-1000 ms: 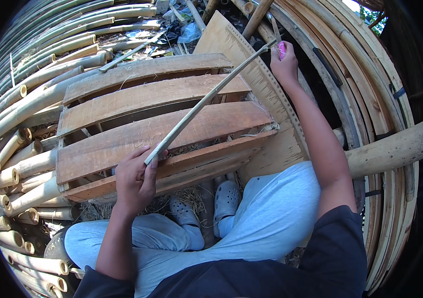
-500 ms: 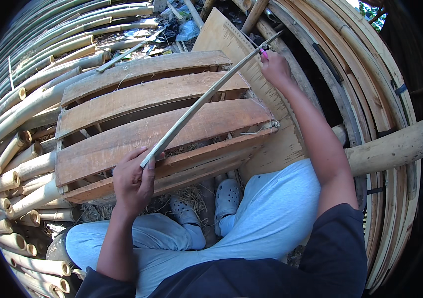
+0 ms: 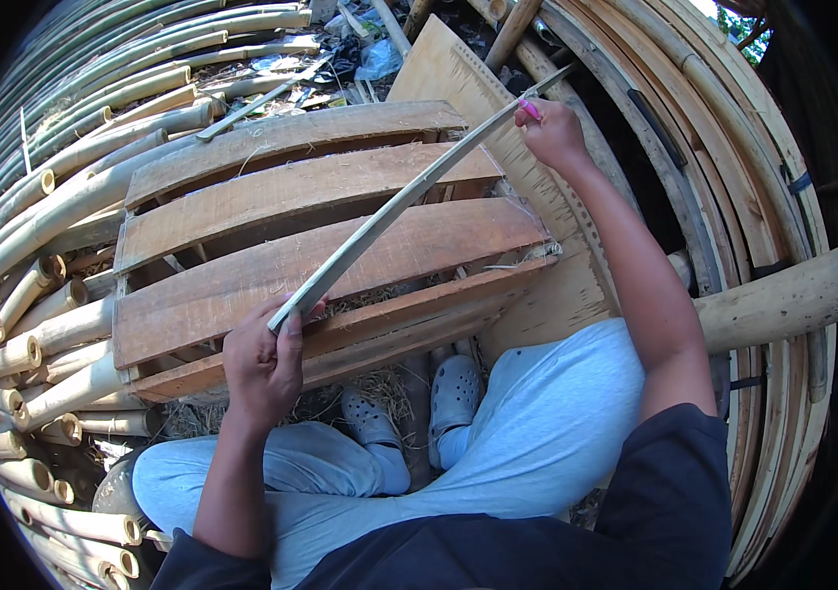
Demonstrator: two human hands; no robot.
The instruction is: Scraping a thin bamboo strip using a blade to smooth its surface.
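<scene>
A long, pale green bamboo strip (image 3: 394, 208) slants above the slatted wooden crate (image 3: 330, 246), from near left to far right. My left hand (image 3: 263, 362) is closed round its near end, thumb along it. By the far end, my right hand (image 3: 554, 136) is closed on a small pink-handled tool (image 3: 532, 109) held against the strip. My fingers cover most of that tool, and its working edge cannot be made out. The strip's thin tip runs on past my right hand.
Bamboo poles (image 3: 94, 324) are stacked along the left. A plywood sheet (image 3: 537, 310) leans beside the crate's right end. Long wooden boards (image 3: 733, 167) curve along the right, with a thick bamboo pole (image 3: 782, 295) jutting across them. Shavings and plastic litter (image 3: 377, 61) lie about.
My right hand has shifted slightly outward along the strip with the pink-handled tool. My left hand keeps its grip, and the whole view has drifted a little.
</scene>
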